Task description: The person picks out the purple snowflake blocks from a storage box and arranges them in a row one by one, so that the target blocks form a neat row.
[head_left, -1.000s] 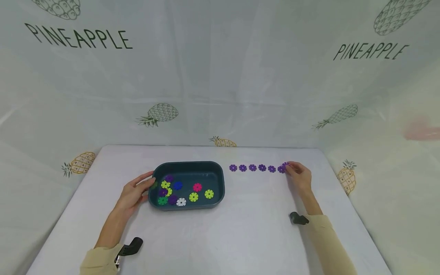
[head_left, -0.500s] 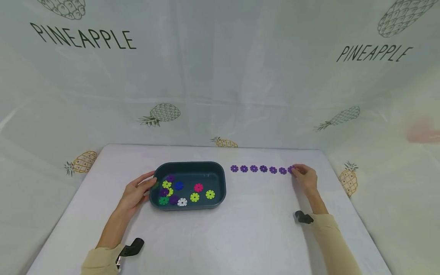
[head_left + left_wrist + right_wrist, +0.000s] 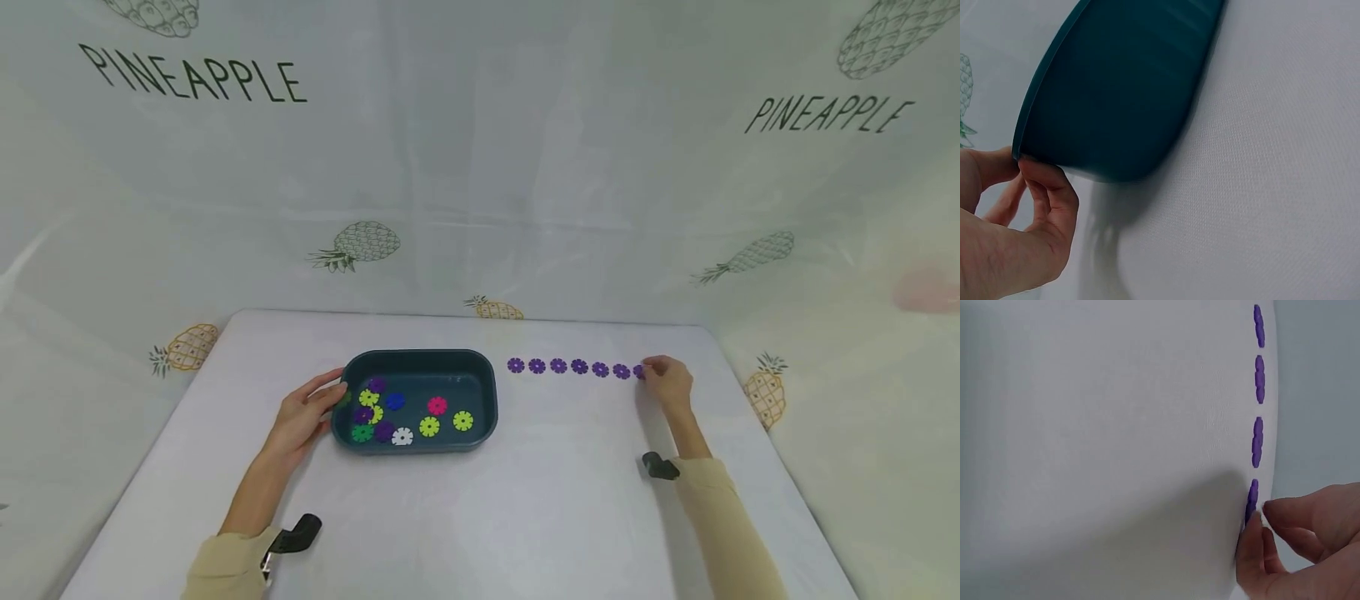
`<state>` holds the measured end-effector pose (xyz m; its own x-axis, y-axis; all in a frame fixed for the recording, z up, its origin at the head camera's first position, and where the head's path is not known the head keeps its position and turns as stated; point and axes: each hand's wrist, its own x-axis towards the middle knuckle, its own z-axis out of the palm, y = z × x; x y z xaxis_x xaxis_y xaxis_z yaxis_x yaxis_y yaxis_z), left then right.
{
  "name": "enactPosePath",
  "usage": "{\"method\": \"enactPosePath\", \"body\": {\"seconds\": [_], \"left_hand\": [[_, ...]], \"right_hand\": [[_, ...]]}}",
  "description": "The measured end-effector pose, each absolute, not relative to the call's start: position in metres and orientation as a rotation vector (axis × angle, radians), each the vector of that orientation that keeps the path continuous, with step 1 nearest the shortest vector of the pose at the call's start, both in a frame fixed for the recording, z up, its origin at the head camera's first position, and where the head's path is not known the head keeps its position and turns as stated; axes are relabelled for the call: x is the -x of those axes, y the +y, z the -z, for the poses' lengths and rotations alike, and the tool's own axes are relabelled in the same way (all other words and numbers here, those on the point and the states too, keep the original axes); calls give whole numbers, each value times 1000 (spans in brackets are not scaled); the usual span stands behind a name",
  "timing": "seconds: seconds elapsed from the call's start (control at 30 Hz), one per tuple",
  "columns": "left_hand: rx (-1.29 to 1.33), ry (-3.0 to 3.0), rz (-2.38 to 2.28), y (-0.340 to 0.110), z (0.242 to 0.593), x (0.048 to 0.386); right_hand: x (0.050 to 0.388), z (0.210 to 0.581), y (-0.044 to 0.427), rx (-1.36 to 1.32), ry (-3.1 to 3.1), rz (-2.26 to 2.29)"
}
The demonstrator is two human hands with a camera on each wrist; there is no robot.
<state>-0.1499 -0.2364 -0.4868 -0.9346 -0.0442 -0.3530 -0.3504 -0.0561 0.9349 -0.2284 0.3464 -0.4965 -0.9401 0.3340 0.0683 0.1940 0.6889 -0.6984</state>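
Purple disc (image 3: 639, 372), half-hidden, seems pinched by the right hand (image 3: 671, 386), aligned with the row (image 3: 558, 366) leftward; the tray (image 3: 450, 382) is presumably steadied by the pinching left hand (image 3: 294, 425).

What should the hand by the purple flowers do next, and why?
Probably let the end purple flower go and lift the right hand away gently: that flower looks down on the table, in line with the other six purple flowers.

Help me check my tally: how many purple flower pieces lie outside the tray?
7, in one row from the tray rightward: first, second, third, fourth, fifth, sixth, then the seventh at the right end, partly hidden by the right hand, which could cover another.
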Motion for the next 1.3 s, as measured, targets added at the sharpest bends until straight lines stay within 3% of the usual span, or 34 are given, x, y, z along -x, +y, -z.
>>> {"method": "enactPosePath", "body": {"seconds": [1.3], "left_hand": [[456, 2071, -2035, -233, 482, 150]], "right_hand": [[211, 469, 216, -202, -2551, -1428]]}}
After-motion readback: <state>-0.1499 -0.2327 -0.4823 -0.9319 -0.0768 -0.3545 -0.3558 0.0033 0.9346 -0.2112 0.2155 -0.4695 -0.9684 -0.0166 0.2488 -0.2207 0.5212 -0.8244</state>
